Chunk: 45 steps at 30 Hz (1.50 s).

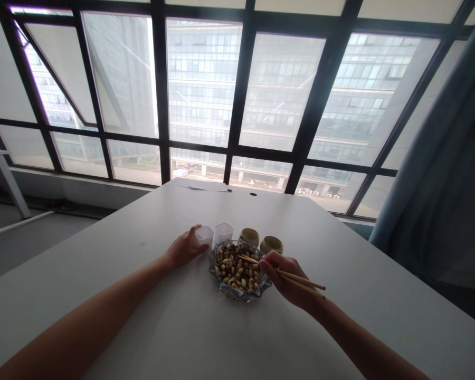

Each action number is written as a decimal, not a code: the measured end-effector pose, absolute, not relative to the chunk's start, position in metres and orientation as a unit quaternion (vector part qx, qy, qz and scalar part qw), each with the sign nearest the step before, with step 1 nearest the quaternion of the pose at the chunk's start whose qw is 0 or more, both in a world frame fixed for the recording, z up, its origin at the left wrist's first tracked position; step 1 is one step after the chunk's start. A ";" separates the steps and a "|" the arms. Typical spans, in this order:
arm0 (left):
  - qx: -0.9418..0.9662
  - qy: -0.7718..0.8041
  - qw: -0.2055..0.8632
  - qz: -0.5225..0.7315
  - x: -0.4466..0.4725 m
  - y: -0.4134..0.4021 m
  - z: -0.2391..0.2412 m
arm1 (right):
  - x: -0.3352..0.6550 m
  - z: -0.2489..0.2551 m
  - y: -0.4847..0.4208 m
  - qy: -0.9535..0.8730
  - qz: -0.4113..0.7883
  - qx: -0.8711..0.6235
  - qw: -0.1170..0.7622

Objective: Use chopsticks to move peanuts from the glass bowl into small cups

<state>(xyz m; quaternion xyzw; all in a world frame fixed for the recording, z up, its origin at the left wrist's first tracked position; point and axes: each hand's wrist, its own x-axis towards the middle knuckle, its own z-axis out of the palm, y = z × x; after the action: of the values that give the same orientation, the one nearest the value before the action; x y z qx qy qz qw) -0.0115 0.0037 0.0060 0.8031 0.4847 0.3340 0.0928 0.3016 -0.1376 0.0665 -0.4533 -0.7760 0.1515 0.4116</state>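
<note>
A glass bowl point(221, 287) full of peanuts point(237, 269) sits in the middle of the white table point(190, 327). My right hand point(287, 277) is closed around a pair of wooden chopsticks point(298, 278), their tips reaching over the peanuts. My left hand point(185, 247) curls around the left one of two small white plastic cups point(204, 235), thumb on its far side. The second white cup point(223, 232) stands right beside it. Two small tan ceramic cups point(249, 236) point(271, 244) stand behind the bowl on the right.
The table's far edge point(221, 186) runs below a large window wall with black frames point(237, 105). A blue-grey curtain point(447, 174) hangs at the right. A white table leg point(8, 182) stands on the floor at the far left.
</note>
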 end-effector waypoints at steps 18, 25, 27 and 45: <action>0.803 0.479 0.103 0.339 -0.011 0.003 0.007 | 0.303 0.076 -0.129 -0.550 0.348 -0.481 0.588; 0.806 0.486 0.106 0.321 -0.011 0.000 0.011 | 0.308 0.069 -0.121 -0.483 0.382 -0.484 0.622; 0.807 0.487 0.105 0.318 -0.011 0.000 0.011 | 0.309 0.068 -0.121 -0.486 0.385 -0.484 0.618; 0.798 0.493 0.119 0.326 -0.010 0.000 0.011 | 0.309 0.076 -0.140 -0.893 -0.282 -0.226 0.268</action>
<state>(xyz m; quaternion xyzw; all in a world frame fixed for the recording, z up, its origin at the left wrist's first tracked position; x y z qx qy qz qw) -0.0101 -0.0003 0.0111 0.7981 0.4928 0.3255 0.1194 0.3094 -0.1405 0.0763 -0.2263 -0.8930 -0.2824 0.2676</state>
